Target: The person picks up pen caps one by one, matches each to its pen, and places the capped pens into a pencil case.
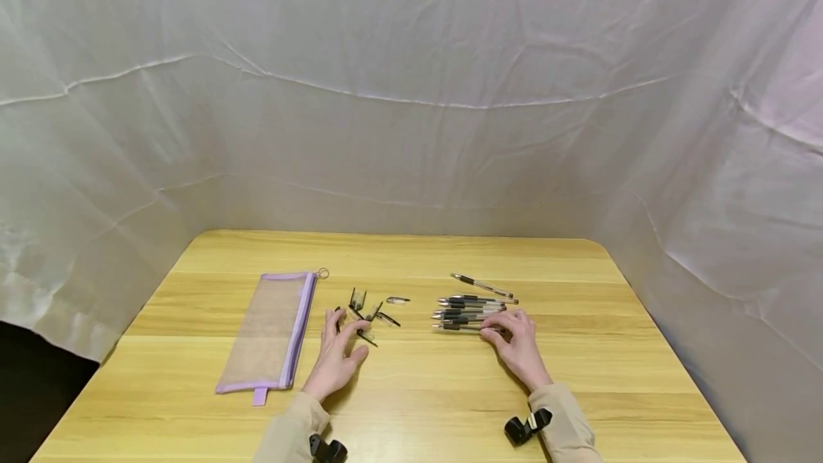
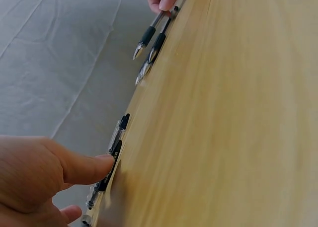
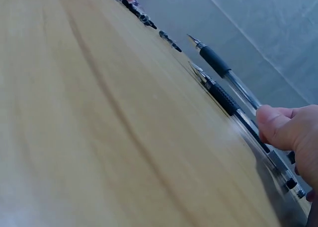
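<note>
My right hand (image 1: 519, 347) pinches a gel pen (image 3: 216, 62) with a black grip near its rear end. That pen is tilted, its tip raised over the other uncapped pens (image 3: 221, 95) on the table. In the head view the pens (image 1: 459, 314) lie side by side in a bunch, tips to the left. My left hand (image 1: 336, 364) hovers with spread, relaxed fingers at a loose group of clear-and-black pen caps (image 1: 373, 311). One finger (image 2: 84, 168) overlaps a black cap clip (image 2: 113, 162) in the left wrist view.
A mesh zipper pouch (image 1: 266, 334) with purple edging lies flat on the left of the wooden table (image 1: 424, 406). One pen (image 1: 482, 285) lies apart behind the bunch. A single cap (image 1: 398, 300) sits between caps and pens. Pale cloth (image 1: 411, 148) hangs around the table.
</note>
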The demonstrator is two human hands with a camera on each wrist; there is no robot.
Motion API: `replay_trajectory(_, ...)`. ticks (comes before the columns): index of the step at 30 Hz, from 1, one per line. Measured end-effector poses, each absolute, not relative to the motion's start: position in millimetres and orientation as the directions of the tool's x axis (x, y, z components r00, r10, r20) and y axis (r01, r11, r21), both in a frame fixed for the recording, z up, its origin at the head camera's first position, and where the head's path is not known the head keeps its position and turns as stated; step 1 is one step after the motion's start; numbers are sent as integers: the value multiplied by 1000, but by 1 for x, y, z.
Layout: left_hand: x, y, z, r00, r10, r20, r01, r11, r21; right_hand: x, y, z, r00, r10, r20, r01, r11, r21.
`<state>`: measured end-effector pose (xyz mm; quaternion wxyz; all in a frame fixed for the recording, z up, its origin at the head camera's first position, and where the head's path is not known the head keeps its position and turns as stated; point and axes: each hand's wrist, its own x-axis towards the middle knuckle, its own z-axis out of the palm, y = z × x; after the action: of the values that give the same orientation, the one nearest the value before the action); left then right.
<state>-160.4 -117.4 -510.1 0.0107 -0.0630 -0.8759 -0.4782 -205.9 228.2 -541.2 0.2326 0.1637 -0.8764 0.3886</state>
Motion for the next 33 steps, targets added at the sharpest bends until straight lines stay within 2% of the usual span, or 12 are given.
replay_trajectory(7,-164,-116,-511,-991,77,109,133,556,820,-202,227,-540,-851,-51,523,-436,626,-647)
replay_trajectory(17,-168,-113,-514,-987,47,151,152,555,818,-196,227,-535,-914,-9,405,-375,396,-838)
replay_trajectory(28,-170,-112,-516,-990,12,142,125,560,819,-195,227,-535,-947,-29,319,-316,254,-914)
replay_trajectory(33,-170,-111,-517,-989,13,144,127,553,823,-195,228,-534,-944,-44,326,-326,241,-914)
